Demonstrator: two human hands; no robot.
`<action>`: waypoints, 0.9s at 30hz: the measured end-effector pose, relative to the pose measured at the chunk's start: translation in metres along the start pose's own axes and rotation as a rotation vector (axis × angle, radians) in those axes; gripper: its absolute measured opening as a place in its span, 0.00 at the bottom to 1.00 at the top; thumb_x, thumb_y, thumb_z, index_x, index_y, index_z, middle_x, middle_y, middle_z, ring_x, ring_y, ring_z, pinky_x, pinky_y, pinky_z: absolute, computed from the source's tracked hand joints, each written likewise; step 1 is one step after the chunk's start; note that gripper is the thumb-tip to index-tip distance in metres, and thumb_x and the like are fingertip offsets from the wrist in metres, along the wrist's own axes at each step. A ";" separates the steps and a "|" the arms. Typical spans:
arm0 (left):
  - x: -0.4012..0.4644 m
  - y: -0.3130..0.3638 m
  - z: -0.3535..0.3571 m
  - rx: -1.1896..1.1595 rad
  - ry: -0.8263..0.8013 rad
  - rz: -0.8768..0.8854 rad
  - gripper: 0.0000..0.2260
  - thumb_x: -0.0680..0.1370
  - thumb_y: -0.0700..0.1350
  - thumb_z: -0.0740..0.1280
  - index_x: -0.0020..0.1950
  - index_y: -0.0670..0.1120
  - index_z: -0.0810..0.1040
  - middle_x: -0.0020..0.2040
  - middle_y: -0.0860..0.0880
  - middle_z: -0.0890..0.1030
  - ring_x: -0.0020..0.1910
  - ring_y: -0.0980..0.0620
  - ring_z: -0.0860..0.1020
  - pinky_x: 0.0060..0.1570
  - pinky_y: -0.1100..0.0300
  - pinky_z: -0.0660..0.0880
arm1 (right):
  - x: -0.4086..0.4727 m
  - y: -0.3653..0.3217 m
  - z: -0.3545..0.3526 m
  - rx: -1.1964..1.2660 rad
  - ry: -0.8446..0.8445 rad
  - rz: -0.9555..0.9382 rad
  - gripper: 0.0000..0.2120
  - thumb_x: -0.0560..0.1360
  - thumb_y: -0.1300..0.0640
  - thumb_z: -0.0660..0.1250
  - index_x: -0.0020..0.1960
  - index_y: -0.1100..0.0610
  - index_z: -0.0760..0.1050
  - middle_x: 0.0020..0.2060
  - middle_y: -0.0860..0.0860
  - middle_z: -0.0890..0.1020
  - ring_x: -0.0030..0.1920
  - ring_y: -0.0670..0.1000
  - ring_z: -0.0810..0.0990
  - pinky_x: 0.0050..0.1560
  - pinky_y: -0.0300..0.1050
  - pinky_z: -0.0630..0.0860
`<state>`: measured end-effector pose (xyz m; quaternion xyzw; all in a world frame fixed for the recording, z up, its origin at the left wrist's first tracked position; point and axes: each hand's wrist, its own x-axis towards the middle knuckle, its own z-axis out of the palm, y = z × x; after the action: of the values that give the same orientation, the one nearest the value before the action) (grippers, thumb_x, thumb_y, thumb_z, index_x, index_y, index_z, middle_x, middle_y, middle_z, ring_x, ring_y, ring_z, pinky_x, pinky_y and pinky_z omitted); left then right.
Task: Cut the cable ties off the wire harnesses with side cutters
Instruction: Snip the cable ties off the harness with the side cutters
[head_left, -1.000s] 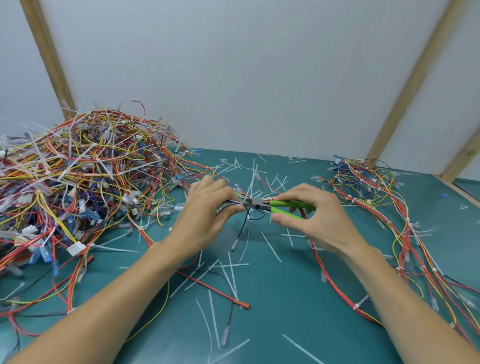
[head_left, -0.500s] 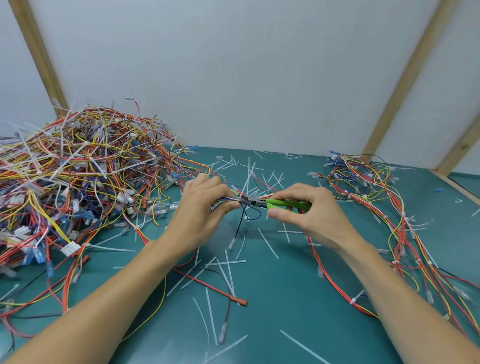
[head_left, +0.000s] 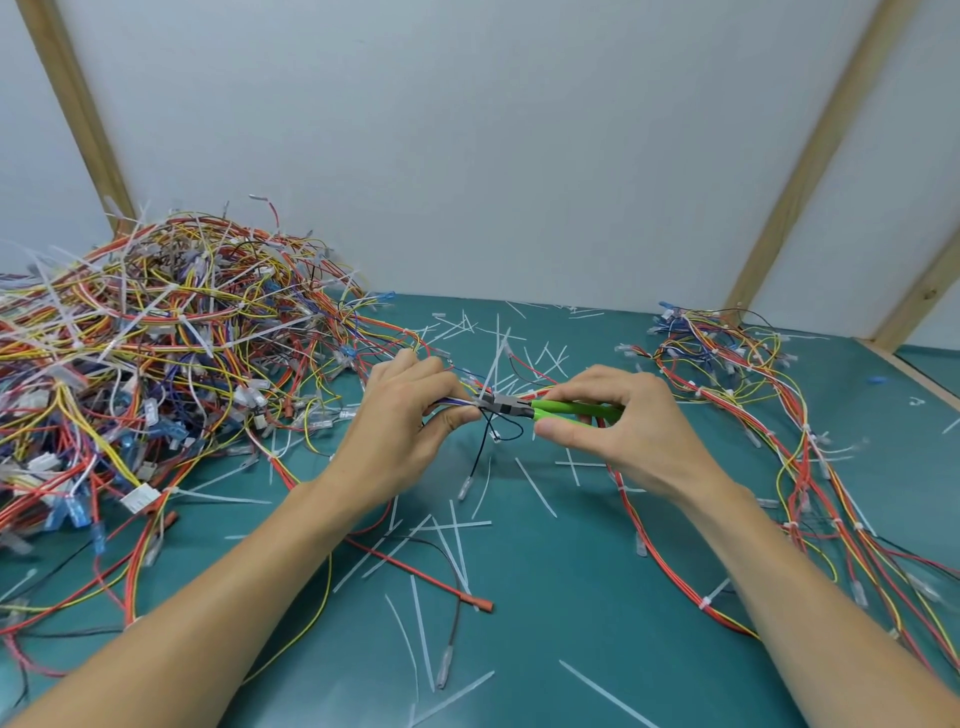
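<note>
My left hand (head_left: 400, 426) pinches a thin bundle of wires (head_left: 457, 401) of one harness above the middle of the green mat. My right hand (head_left: 618, 431) grips the green-handled side cutters (head_left: 550, 409). The grey jaws of the cutters (head_left: 493, 401) sit on the bundle right beside my left fingertips, at a white cable tie (head_left: 488, 387) that sticks up. A black wire (head_left: 480, 447) hangs down from the bundle.
A big heap of tied harnesses (head_left: 156, 353) fills the left side. A smaller spread of harnesses (head_left: 753, 395) lies on the right. Several cut white ties (head_left: 452, 530) litter the green mat (head_left: 545, 597). A white wall with wooden battens stands behind.
Both hands stay at the same spot with the cutter jaws on the bundle. The handles look squeezed closer together than a second ago.
</note>
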<state>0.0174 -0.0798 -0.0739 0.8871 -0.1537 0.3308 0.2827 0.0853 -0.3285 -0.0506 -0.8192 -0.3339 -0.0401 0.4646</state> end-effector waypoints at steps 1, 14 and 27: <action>-0.001 0.000 0.001 -0.003 -0.003 -0.003 0.11 0.78 0.52 0.68 0.44 0.46 0.82 0.37 0.61 0.67 0.41 0.53 0.63 0.45 0.56 0.61 | 0.000 0.000 -0.001 -0.021 -0.006 -0.001 0.10 0.68 0.46 0.82 0.48 0.44 0.88 0.45 0.42 0.85 0.42 0.51 0.82 0.42 0.40 0.74; -0.003 0.002 0.002 -0.040 -0.005 -0.065 0.09 0.78 0.52 0.68 0.44 0.48 0.81 0.36 0.57 0.70 0.42 0.53 0.64 0.44 0.53 0.62 | -0.001 -0.002 0.003 -0.113 0.030 -0.047 0.10 0.69 0.49 0.82 0.49 0.47 0.89 0.41 0.41 0.84 0.35 0.43 0.76 0.36 0.34 0.67; -0.002 0.003 0.000 -0.040 -0.016 -0.088 0.08 0.77 0.51 0.68 0.44 0.48 0.82 0.37 0.54 0.72 0.42 0.51 0.65 0.45 0.49 0.65 | 0.000 0.000 0.005 -0.074 0.037 -0.013 0.10 0.69 0.50 0.83 0.49 0.47 0.89 0.41 0.41 0.85 0.38 0.43 0.79 0.37 0.36 0.69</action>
<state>0.0144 -0.0823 -0.0744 0.8898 -0.1234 0.3081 0.3133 0.0835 -0.3243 -0.0535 -0.8328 -0.3288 -0.0705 0.4397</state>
